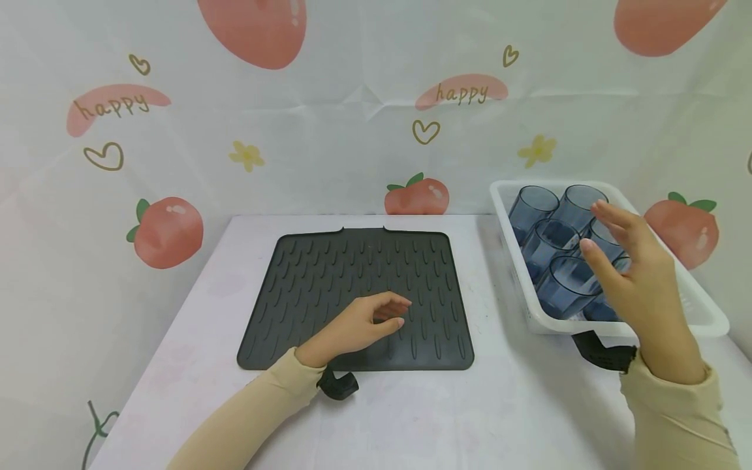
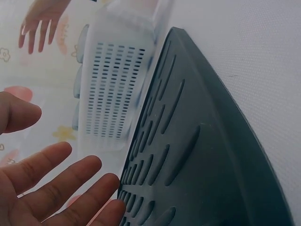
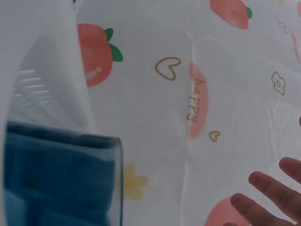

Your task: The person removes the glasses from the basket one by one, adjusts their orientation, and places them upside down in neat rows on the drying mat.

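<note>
Several blue-tinted clear glasses (image 1: pixel 565 287) stand in a white plastic basket (image 1: pixel 517 274) at the right of the table. Over the basket is my right hand (image 1: pixel 640 274), its fingers spread and holding nothing; it hides some of the glasses. In the right wrist view, one glass (image 3: pixel 61 179) shows close up, apart from the fingertips (image 3: pixel 268 183). My left hand (image 1: pixel 358 326) hovers above a dark ribbed mat (image 1: pixel 352 261), thumb and fingers apart with nothing between them. The left wrist view shows that same hand (image 2: pixel 56 188) beside the mat's edge.
A white-covered table (image 1: pixel 411 418) bears the mat and the basket, with a strip of tabletop between them. Behind stands a white cloth backdrop (image 1: pixel 352 130) printed with fruit and hearts. A green cord (image 1: pixel 96 427) hangs past the table's left edge.
</note>
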Demonstrator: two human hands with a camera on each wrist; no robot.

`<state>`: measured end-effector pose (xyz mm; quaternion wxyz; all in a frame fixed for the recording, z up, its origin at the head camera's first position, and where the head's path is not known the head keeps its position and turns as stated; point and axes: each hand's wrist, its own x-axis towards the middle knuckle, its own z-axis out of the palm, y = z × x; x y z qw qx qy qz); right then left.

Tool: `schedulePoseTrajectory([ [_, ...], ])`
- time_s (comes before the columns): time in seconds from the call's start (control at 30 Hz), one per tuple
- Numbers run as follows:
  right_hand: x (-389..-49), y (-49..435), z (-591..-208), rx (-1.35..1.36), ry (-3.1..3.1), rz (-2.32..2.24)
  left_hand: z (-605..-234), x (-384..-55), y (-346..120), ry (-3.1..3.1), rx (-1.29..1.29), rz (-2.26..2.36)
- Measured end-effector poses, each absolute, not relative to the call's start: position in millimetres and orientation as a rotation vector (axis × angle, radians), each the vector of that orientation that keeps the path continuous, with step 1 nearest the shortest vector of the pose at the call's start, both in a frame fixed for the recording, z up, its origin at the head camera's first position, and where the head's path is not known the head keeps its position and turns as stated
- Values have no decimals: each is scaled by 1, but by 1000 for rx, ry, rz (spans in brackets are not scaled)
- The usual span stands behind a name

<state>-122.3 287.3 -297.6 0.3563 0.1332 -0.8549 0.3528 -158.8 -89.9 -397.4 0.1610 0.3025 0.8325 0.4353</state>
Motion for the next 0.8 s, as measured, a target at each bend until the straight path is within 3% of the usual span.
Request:
schedulePoseTrajectory([
  [0.8,-104,311,-314,48,-2340,919,-400,-159,-92,2380,877,1246],
])
